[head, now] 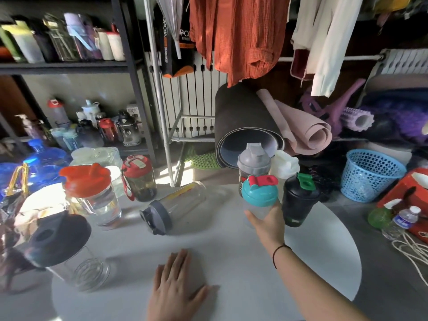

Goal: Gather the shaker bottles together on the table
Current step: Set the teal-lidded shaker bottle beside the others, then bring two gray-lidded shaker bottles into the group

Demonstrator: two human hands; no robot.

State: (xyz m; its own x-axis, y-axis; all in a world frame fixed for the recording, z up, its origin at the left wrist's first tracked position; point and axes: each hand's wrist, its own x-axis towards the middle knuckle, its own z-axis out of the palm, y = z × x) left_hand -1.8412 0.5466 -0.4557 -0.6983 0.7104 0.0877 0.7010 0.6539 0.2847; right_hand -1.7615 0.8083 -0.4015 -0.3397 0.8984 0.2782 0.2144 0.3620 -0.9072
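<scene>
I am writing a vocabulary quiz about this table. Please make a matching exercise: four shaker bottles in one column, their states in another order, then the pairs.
Things:
1. clear shaker bottle with teal lid and red flip cap
2. clear shaker bottle with dark grey lid
3. black shaker bottle with green flip cap
4. clear shaker bottle with orange lid

States:
A. lies on its side
B. held by the right hand
C. stands at the table's left
D. stands just right of the held bottle

Pairs: 1-B, 2-A, 3-D, 4-C

Hard daylight enters from the upper left, blowing out a glare patch at the left edge of the white table (227, 262) and casting soft shadows toward the right, while the shelf (64, 66) and frame edges show wide-angle bending and blur, centre reasonably sharp.
</scene>
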